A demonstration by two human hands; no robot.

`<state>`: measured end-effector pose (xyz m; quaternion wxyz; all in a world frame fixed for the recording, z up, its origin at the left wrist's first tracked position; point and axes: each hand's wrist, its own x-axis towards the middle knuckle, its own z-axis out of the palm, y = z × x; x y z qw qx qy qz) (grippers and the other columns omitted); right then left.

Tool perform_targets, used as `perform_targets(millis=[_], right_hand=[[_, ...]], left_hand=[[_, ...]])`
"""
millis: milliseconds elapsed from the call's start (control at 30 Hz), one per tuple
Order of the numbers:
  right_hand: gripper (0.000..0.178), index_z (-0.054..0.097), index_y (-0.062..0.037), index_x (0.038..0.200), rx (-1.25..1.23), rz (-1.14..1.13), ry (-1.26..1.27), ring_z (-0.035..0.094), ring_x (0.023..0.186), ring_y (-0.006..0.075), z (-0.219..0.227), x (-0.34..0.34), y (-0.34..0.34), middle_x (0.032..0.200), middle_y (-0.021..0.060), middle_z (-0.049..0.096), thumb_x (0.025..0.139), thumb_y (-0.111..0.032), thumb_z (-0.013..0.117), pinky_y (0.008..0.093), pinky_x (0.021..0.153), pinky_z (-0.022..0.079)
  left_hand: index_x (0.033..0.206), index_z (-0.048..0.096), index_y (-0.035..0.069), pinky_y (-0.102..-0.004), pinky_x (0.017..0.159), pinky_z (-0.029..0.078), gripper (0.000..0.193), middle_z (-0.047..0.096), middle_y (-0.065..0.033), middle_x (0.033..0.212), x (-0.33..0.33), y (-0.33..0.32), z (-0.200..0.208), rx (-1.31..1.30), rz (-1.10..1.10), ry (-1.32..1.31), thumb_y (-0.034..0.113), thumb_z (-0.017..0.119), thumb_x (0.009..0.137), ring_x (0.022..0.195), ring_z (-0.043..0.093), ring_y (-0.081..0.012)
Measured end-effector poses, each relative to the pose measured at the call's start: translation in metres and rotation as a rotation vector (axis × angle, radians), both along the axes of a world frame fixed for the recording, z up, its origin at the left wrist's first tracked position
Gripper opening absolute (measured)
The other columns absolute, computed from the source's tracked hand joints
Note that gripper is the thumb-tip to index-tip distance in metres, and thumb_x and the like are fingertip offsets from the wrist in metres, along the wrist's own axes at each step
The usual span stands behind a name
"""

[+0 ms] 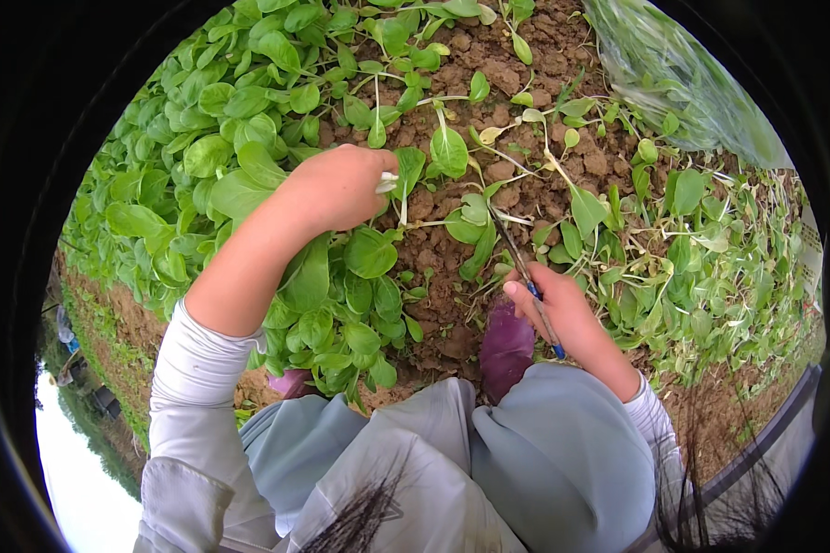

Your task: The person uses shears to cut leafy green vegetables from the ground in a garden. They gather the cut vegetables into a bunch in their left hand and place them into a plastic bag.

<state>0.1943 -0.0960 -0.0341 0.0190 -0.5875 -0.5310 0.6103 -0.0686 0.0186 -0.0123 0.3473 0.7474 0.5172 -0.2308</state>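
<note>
My left hand (346, 187) is closed around a bunch of leafy greens. Pale cut stem ends (387, 182) stick out of the fist, and broad leaves (249, 184) spread out behind it. In my right hand (567, 313) is a slim, dark-bladed cutting tool (512, 241) with blue on its handle; its exact kind is unclear. The tool points away from me, its tip down by a small green plant (470, 221) on the brown soil (424, 249). The fingers under my left hand are hidden.
Dense leafy greens (212, 101) grow on the left. Cut and wilted leaves (710, 267) lie scattered to the right. A clear plastic bag of greens (682, 74) rests at the far right. Purple footwear (507, 350) shows in front of my knees.
</note>
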Motion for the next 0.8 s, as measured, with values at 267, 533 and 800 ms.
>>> perform_targets(millis=[267, 533, 800], right_hand=[[0.032, 0.055, -0.0021, 0.090, 0.008, 0.012, 0.003, 0.058, 0.065, 0.0311, -0.003, 0.000, -0.003, 0.070, 0.0160, 0.059, 0.084, -0.034, 0.055, 0.0345, 0.062, 0.045], [0.028, 0.054, -0.0027, 0.088, -0.027, 0.017, 0.061, 0.050, 0.053, 0.0127, -0.007, -0.003, -0.006, 0.060, 0.0046, 0.053, 0.086, -0.030, 0.054, 0.0253, 0.050, 0.041], [0.032, 0.054, -0.0032, 0.086, -0.018, 0.074, 0.152, 0.053, 0.056, 0.0212, -0.006, -0.004, -0.007, 0.063, 0.0092, 0.055, 0.085, -0.035, 0.054, 0.0307, 0.056, 0.043]], left_hand=[[0.097, 0.060, 0.002, -0.0373, 0.077, 0.049, 0.037, 0.060, -0.0137, 0.100, 0.016, -0.032, -0.064, -0.247, -0.038, 0.216, 0.024, 0.067, 0.068, 0.092, 0.059, -0.0288], [0.086, 0.061, -0.002, -0.0383, 0.076, 0.047, 0.039, 0.061, -0.0190, 0.088, -0.010, -0.051, -0.090, -0.195, 0.180, 0.151, 0.028, 0.071, 0.063, 0.085, 0.058, -0.0320], [0.073, 0.063, -0.002, -0.0342, 0.063, 0.048, 0.025, 0.062, -0.0136, 0.067, -0.014, -0.041, -0.036, -0.313, 0.386, -0.047, 0.022, 0.069, 0.066, 0.062, 0.060, -0.0258]])
